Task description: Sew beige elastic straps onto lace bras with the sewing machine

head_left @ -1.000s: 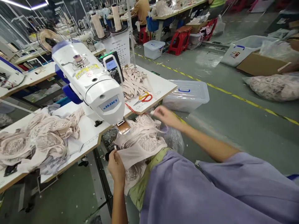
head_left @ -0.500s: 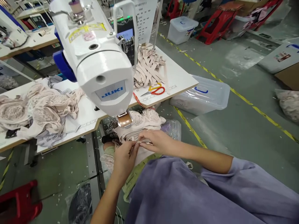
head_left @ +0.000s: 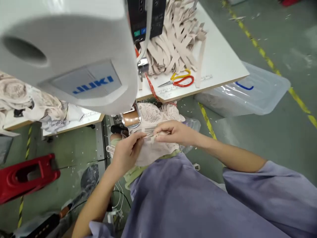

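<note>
Beige lace garments (head_left: 150,114) lie in a layered pile over my lap, just below the sewing machine head (head_left: 94,79). My left hand (head_left: 128,148) pinches the left part of a pale fabric edge at the pile. Close to its right, my right hand (head_left: 170,132) has its fingertips closed on a small light piece of the same fabric. A short gap separates the two hands. The fabric between the fingertips is small and partly blurred.
Red and yellow scissors (head_left: 182,80) and a heap of beige strips (head_left: 173,46) lie on the white table (head_left: 223,62). A lidded plastic box (head_left: 257,89) stands beyond it. At the left are a red stool (head_left: 27,175) and more garments (head_left: 32,102).
The view has moved closer to the machine head. My fingertips, which met before, are now a little apart, and the right hand has shifted away from the left.
</note>
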A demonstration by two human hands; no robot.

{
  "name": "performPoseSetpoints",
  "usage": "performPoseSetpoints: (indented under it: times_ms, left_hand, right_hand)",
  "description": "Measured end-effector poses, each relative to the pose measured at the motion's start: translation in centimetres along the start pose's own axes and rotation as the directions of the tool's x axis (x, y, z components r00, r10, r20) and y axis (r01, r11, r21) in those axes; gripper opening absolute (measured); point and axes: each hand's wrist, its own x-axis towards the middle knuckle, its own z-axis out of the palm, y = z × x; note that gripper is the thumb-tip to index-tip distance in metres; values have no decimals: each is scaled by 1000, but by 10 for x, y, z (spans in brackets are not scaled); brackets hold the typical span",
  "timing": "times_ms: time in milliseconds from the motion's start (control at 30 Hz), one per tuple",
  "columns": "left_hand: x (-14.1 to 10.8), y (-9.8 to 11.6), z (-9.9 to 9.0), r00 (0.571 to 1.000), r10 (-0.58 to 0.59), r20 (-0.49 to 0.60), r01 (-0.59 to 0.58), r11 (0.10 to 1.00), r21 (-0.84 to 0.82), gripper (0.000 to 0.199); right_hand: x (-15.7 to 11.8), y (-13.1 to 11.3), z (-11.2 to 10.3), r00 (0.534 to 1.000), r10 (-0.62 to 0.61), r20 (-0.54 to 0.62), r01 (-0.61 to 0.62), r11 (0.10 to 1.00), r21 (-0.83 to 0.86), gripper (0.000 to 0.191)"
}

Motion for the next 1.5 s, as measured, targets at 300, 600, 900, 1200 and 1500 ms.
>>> performPoseSetpoints:
  times_ms: [300,600,900,1200,1500]
  left_hand:
    - [10,6,-8,994,107,28,-107,994,-29,10]
    - [5,17,-16,996,54,66,-54,998,8,10]
    - [-23,9,33,991,-106,79,125,946,-299,6]
    - [-26,25,60,918,-346,-193,41,568,-822,11]
    - [-7,0,29,917,148,-371,-142,989,44,18]
  right_hand:
    - [9,-2,16,911,-331,248,401,852,-337,12]
    - [-2,-11,27,827,-501,255,544,598,-589,20]
    - [-32,6,49,912,-392,121,387,727,-567,12]
    - [-27,-14,54,913,-404,-59,308,776,-550,16]
    - [-13,-27,43,933,-358,-47,301,843,-445,16]
